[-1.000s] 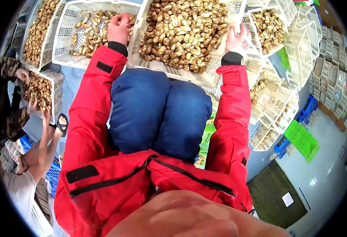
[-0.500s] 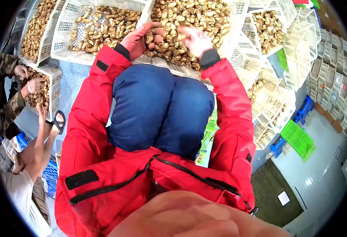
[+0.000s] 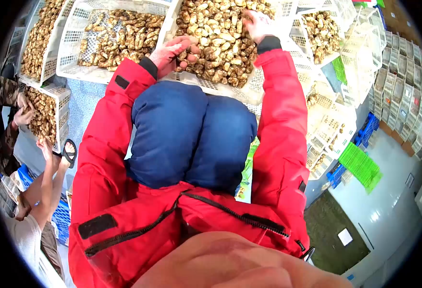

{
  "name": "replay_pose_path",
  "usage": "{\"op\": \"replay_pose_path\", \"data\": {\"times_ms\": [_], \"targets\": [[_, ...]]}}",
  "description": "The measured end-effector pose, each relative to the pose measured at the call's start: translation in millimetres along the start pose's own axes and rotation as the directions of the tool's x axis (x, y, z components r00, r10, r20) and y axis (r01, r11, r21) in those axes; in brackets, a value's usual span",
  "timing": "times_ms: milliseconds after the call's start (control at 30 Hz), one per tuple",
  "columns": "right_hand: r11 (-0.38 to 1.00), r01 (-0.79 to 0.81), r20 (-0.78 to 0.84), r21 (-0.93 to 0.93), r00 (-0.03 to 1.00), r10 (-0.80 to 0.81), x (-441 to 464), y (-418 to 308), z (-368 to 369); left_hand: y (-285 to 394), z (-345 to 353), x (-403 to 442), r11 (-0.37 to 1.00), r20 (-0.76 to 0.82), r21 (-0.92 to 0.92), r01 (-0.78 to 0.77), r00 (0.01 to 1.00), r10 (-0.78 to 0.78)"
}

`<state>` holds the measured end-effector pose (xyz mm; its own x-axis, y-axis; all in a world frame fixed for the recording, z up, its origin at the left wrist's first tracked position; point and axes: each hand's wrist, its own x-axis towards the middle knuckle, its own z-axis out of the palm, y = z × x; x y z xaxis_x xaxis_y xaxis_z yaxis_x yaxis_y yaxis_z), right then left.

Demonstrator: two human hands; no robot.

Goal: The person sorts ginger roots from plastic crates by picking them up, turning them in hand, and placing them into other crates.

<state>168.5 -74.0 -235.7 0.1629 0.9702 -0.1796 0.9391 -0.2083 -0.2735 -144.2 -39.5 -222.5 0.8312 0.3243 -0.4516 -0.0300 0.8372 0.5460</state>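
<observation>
A white crate (image 3: 206, 85) heaped with brown and pale knobbly pieces (image 3: 220, 41) stands in front of my knees. At its left near corner is my left hand (image 3: 173, 55), fingers curled around something I cannot make out. My right hand (image 3: 258, 25) reaches over the right side of the heap, fingertips down at the pieces; whether it grips one is hidden. To the left sits another white crate (image 3: 71, 50), its similar pieces (image 3: 129, 36) lying in a thinner layer.
At the left, co-workers' hands (image 3: 23, 113) are beside a smaller filled crate (image 3: 63, 113). A filled crate (image 3: 324, 36) and stacked empty crates (image 3: 362, 57) stand at the right. Green crates (image 3: 360, 165) lie on the floor, with a dark mat (image 3: 338, 235) nearby.
My left hand went from the left crate to the near corner of the heaped one. My right hand left the right rim, reached in over the heap, then moved up and right.
</observation>
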Motion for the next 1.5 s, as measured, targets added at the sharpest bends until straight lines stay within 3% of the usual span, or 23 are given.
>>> {"op": "replay_pose_path", "data": {"times_ms": [67, 133, 167, 233, 367, 500, 567, 633, 700, 733, 767, 833, 900, 967, 1033, 1100, 1133, 1233, 1333, 1367, 1433, 1467, 1500], "targets": [[0.995, 0.093, 0.142, -0.022, 0.986, -0.089, -24.5, -20.1, -20.8, -1.0, -4.2, 2.6, 0.998, 0.047, -0.045, -0.046, 0.998, 0.049], [0.993, 0.027, 0.156, 0.118, 0.987, -0.045, -29.0, -17.1, -14.2, -4.2, -1.8, 3.3, 0.996, 0.037, -0.074, -0.054, 0.998, 0.057], [0.999, -0.031, 0.046, -0.028, 0.998, 0.032, -27.3, -49.0, -39.0, -6.8, -4.6, 6.4, 0.996, 0.051, -0.077, -0.046, 0.997, 0.050], [0.976, 0.152, -0.215, -0.158, 0.959, -0.184, 11.7, -50.1, -29.8, -8.6, -9.4, 8.4, 1.000, 0.053, -0.026, 0.003, 0.999, -0.001], [0.974, 0.155, -0.156, -0.164, 0.971, -0.181, 45.1, -53.2, 17.8, -1.5, -1.7, 6.8, 0.999, 0.025, -0.034, -0.011, 1.000, 0.011], [0.978, -0.047, -0.181, 0.205, 0.980, 0.085, 1.0, -68.3, -10.2, -2.8, 3.5, 8.0, 0.993, 0.048, -0.095, -0.064, 0.996, 0.068], [0.778, 0.061, -0.100, 0.625, 0.995, 0.003, -29.0, -84.2, -1.7, 2.0, 11.7, 5.9, 0.984, 0.011, -0.165, -0.062, 0.998, 0.065], [0.847, 0.043, 0.091, 0.531, 0.990, -0.107, -37.3, -99.2, -12.6, 4.1, 10.7, 4.0, 0.985, 0.071, -0.166, -0.049, 0.996, 0.062], [0.961, -0.077, -0.148, 0.266, 0.982, 0.120, -8.6, -73.9, -3.2, 4.7, 6.2, 5.6, 0.988, 0.105, -0.156, -0.007, 0.994, 0.024], [0.984, -0.003, -0.204, 0.179, 0.978, 0.040, 15.5, -66.3, -16.0, 3.8, 4.0, 4.9, 0.993, 0.104, -0.112, -0.026, 0.994, 0.038], [1.000, 0.004, -0.430, 0.015, 0.903, 0.003, 32.2, -49.8, -9.1, 0.2, -4.7, 7.5, 0.988, 0.187, -0.148, -0.047, 0.979, 0.075], [0.970, 0.075, -0.518, -0.231, 0.834, -0.187, 59.6, 0.0, 35.0, 3.8, 2.2, 4.4, 0.985, 0.096, -0.175, -0.002, 0.995, 0.019], [0.997, -0.071, -0.170, 0.012, 0.983, 0.072, 61.1, -1.4, 28.5, 0.2, -4.2, 5.3, 0.982, 0.113, -0.188, -0.001, 0.993, 0.023], [0.954, -0.108, -0.240, 0.278, 0.954, 0.178, 41.8, -1.9, 28.8, -2.0, -8.6, 6.6, 0.980, 0.125, -0.201, -0.008, 0.992, 0.033], [0.745, -0.048, -0.275, 0.665, 0.912, 0.303, 15.7, 1.8, 34.2, -4.5, -8.6, 9.2, 0.978, 0.137, -0.210, -0.013, 0.990, 0.042], [0.358, -0.123, -0.024, 0.926, 0.925, 0.379, -28.3, -51.7, -0.6, -5.3, -6.5, 10.7, 0.984, 0.131, -0.174, -0.024, 0.990, 0.047], [0.566, -0.139, -0.032, 0.813, 0.959, 0.281, -38.0, -66.5, -8.1, -2.1, 1.3, 7.7, 0.990, 0.061, -0.140, -0.027, 0.997, 0.036], [0.749, 0.112, 0.026, 0.653, 0.985, -0.170, -52.8, -107.9, -29.7, 9.2, 13.3, 6.4, 0.989, -0.027, -0.143, 0.031, 0.999, -0.035], [0.951, 0.160, -0.281, 0.265, 0.956, -0.082, 15.7, -42.0, -0.3, 7.5, 16.0, 4.5, 0.975, -0.047, -0.220, 0.025, 0.998, -0.036], [0.987, 0.153, -0.449, -0.056, 0.879, -0.162, 31.9, -15.6, 12.7, 3.7, 11.6, 5.2, 0.980, -0.029, -0.198, 0.014, 0.999, -0.020], [0.990, -0.021, 0.038, -0.139, 0.999, 0.026, 20.9, -17.8, 20.1, 1.1, -0.8, 4.6, 0.989, 0.012, -0.149, 0.001, 1.000, 0.001], [0.994, -0.081, -0.082, -0.071, 0.994, 0.075, 8.2, -28.3, 23.0, 4.4, 4.9, 1.0, 0.967, -0.043, -0.252, 0.040, 0.998, -0.053], [0.995, -0.091, 0.043, -0.043, 0.995, 0.092, -3.7, -56.3, -17.3, 5.7, 5.8, 1.4, 0.968, -0.059, -0.250, 0.040, 0.997, -0.056]]}}
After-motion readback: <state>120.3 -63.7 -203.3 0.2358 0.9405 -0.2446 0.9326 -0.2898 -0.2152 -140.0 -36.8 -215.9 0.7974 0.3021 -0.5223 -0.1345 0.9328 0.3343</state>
